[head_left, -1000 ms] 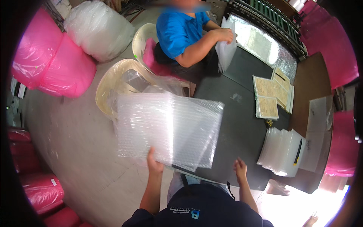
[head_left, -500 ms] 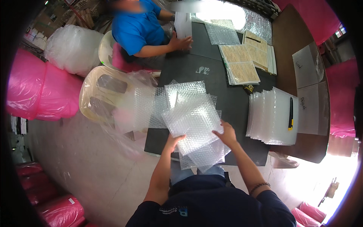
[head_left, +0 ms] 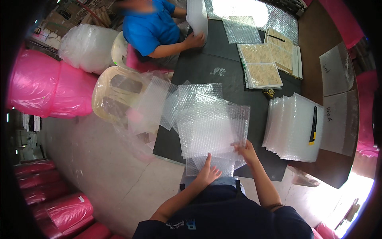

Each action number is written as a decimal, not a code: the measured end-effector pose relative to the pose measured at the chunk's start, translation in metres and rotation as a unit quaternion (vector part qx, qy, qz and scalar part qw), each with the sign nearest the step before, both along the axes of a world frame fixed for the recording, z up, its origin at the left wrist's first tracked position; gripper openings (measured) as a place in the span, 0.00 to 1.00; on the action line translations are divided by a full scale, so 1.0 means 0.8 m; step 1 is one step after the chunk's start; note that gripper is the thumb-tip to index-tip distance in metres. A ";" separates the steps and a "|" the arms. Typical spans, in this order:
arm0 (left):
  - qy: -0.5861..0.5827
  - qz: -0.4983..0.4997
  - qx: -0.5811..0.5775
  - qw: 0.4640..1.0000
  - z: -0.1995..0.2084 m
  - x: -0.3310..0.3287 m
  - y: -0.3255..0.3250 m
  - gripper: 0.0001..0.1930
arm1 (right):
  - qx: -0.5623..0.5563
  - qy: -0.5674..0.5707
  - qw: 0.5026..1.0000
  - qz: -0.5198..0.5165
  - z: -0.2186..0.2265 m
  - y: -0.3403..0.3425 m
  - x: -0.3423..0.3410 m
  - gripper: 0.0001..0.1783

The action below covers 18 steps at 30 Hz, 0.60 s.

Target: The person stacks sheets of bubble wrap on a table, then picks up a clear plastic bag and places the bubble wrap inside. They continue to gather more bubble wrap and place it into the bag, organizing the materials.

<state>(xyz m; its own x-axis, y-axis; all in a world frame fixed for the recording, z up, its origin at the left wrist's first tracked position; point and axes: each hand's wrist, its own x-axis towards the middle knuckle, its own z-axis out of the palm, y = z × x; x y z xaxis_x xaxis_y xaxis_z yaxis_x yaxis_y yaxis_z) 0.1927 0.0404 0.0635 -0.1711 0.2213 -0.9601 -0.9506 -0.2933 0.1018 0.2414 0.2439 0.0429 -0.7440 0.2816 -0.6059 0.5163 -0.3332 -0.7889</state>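
Sheets point(head_left: 211, 127): frame centre, overlapping askew, not squared up.
Right hand point(head_left: 246, 153): at their lower-right corner; cannot tell whether pinching.
Left hand point(head_left: 207, 174): fingers apart, by their lower edge.
Stack point(head_left: 292, 131): right of frame, already piled, cutter point(head_left: 314, 125) on top.

The right hand point(head_left: 246, 152) seemingly pinches bubble wrap point(head_left: 213, 129); the left hand point(head_left: 207, 174) is splayed.

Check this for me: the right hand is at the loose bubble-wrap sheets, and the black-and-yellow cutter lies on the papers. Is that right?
Not quite: the cutter lies on the neat white stack at the table's right, not on the papers; the head view shows it. The right hand is indeed at the loose bubble-wrap sheets.
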 end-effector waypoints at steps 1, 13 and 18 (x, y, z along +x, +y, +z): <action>-0.058 0.033 0.083 0.994 0.006 -0.001 0.001 0.28 | 0.042 0.024 0.996 0.081 0.021 -0.006 0.010 0.19; 0.476 0.036 -0.172 0.862 0.015 -0.094 -0.138 0.27 | 0.533 -0.148 0.812 0.185 -0.030 -0.063 -0.099 0.49; 0.435 -0.140 -0.136 0.879 -0.018 -0.108 -0.220 0.14 | 0.404 -0.127 0.902 0.081 -0.019 -0.027 -0.079 0.32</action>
<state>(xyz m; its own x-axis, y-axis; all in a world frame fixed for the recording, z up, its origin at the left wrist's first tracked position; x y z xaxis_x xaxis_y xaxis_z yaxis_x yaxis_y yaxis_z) 0.1059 -0.1359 0.0488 -0.8419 0.1547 -0.5170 -0.5096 0.0871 0.8560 0.1782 0.2221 0.0273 -0.6810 0.6072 -0.4093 0.7053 0.3936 -0.5896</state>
